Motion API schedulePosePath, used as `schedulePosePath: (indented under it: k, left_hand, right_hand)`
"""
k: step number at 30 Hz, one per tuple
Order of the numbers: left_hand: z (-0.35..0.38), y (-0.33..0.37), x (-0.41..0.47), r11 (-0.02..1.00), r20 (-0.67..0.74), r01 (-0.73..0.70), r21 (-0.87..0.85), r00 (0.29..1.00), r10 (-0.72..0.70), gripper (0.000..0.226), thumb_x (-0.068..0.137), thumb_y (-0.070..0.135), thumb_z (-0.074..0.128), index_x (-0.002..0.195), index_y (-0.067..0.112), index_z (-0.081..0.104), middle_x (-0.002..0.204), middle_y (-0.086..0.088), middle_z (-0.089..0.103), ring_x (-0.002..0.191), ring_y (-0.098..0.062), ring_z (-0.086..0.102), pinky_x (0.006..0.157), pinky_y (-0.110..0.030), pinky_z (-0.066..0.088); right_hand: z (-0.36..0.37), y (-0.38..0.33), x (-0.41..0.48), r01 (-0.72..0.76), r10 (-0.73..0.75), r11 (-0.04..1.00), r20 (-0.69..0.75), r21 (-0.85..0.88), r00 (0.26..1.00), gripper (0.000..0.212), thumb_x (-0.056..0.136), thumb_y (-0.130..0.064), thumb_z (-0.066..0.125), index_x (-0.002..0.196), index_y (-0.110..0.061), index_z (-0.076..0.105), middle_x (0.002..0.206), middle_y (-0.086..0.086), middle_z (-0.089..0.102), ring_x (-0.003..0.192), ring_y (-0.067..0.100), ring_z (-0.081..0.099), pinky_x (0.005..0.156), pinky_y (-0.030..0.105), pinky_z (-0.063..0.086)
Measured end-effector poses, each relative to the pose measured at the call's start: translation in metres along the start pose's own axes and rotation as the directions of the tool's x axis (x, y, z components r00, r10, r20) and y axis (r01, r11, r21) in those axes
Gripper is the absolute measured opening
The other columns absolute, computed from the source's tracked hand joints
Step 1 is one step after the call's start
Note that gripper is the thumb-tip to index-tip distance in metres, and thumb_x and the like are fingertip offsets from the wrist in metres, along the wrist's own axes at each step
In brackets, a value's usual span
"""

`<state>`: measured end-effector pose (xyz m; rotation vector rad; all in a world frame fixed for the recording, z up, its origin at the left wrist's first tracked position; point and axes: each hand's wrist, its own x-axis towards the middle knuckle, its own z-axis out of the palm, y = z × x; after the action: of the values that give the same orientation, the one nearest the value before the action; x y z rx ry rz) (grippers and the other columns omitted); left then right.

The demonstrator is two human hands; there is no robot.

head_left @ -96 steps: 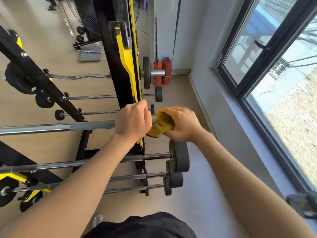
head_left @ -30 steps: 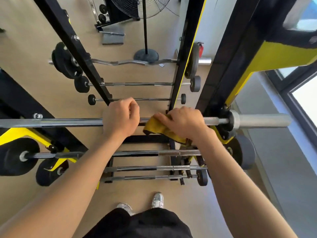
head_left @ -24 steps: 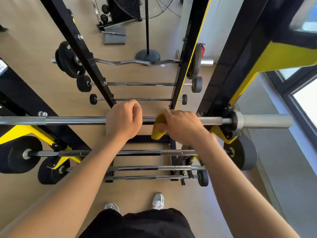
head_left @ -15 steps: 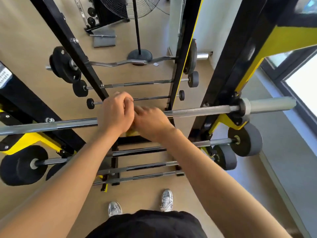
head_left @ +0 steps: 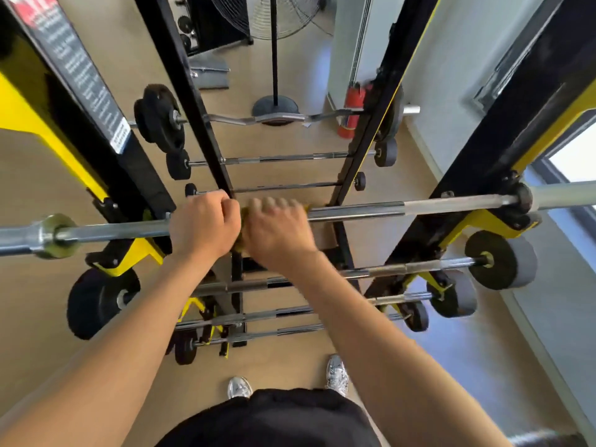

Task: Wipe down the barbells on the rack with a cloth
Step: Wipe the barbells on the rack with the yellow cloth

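A long steel barbell (head_left: pixel 371 210) lies across the black and yellow rack (head_left: pixel 477 175) at chest height. My left hand (head_left: pixel 203 225) grips its shaft near the middle. Right beside it, touching it, my right hand (head_left: pixel 277 232) holds a yellow cloth (head_left: pixel 242 211) wrapped round the same bar; only small bits of cloth show past the blurred fingers. Several smaller barbells (head_left: pixel 371 271) with black plates sit on lower pegs beneath my arms. More bars (head_left: pixel 277 159) hang on the far side of the rack.
A curl bar (head_left: pixel 258 119) and black plates (head_left: pixel 159 119) hang on the far upright. A standing fan (head_left: pixel 274 104), a red fire extinguisher (head_left: pixel 351 108) and a white column stand behind. A window is at the right. My shoes (head_left: pixel 239 387) stand on the tan floor.
My right hand has slid the cloth leftward along the bar from near the right upright until it meets my left hand. The view has shifted left, showing the bar's left collar.
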<state>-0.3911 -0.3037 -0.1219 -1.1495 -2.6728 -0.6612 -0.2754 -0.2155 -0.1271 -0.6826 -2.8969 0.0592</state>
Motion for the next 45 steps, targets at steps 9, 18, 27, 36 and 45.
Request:
schedulePosePath:
  k: [9, 18, 27, 36, 45]
  left_hand:
    - [0.001, -0.032, -0.008, 0.983, 0.071, -0.175, 0.064, 0.983, 0.17, 0.057, 0.097, 0.044, 0.023, 0.073, 0.019, 0.067, 0.054, 0.005, 0.052, 0.047, -0.013, 0.044, 0.053, -0.023, 0.023]
    - [0.005, -0.03, -0.002, 0.999, 0.026, -0.055, -0.001, 0.998, 0.055, 0.061, 0.111, 0.043, 0.024, 0.068, 0.018, 0.06, 0.057, 0.0, 0.057, 0.054, -0.024, 0.059, 0.052, -0.027, 0.038]
    - [0.01, -0.029, 0.002, 1.0, 0.004, -0.006, 0.02, 1.0, 0.005, 0.062, 0.11, 0.04, 0.031, 0.064, 0.016, 0.066, 0.053, 0.001, 0.054, 0.048, -0.017, 0.053, 0.049, -0.023, 0.036]
    - [0.016, -0.023, -0.002, 0.988, -0.052, -0.029, 0.153, 0.998, 0.037, 0.064, 0.111, 0.037, 0.032, 0.052, 0.018, 0.048, 0.045, 0.003, 0.044, 0.038, -0.014, 0.04, 0.047, -0.019, 0.025]
    - [0.014, -0.019, -0.002, 0.997, -0.071, 0.046, 0.062, 0.997, -0.042, 0.068, 0.112, 0.043, 0.023, 0.053, 0.019, 0.047, 0.05, -0.001, 0.051, 0.044, -0.021, 0.053, 0.05, -0.029, 0.049]
  right_hand:
    - [-0.009, 0.096, -0.029, -0.232, 0.229, 0.973, -0.148, -0.002, 0.962, 0.036, 0.101, -0.045, 0.035, 0.081, -0.027, 0.059, 0.073, -0.008, 0.057, 0.066, 0.019, 0.057, 0.069, 0.032, 0.039]
    - [0.016, -0.005, -0.006, -0.404, 0.404, 0.913, -0.258, 0.053, 0.878, 0.042, 0.102, -0.047, 0.038, 0.09, -0.02, 0.068, 0.088, 0.003, 0.069, 0.088, 0.028, 0.062, 0.092, 0.043, 0.041]
    - [-0.005, 0.092, -0.018, -0.17, 0.169, 0.984, -0.026, -0.059, 0.985, 0.042, 0.098, -0.056, 0.027, 0.095, -0.029, 0.059, 0.079, -0.007, 0.06, 0.073, 0.022, 0.062, 0.066, 0.031, 0.042]
    - [-0.012, 0.061, -0.014, -0.458, 0.454, 0.888, -0.103, -0.022, 0.885, 0.051, 0.103, -0.055, 0.028, 0.078, -0.022, 0.057, 0.071, -0.003, 0.057, 0.068, 0.022, 0.056, 0.074, 0.037, 0.043]
    - [-0.002, 0.108, -0.049, 0.004, -0.014, 0.992, -0.073, -0.125, 0.997, 0.067, 0.086, -0.018, 0.077, 0.145, -0.024, 0.045, 0.132, 0.003, 0.058, 0.123, 0.026, 0.055, 0.109, 0.043, 0.041]
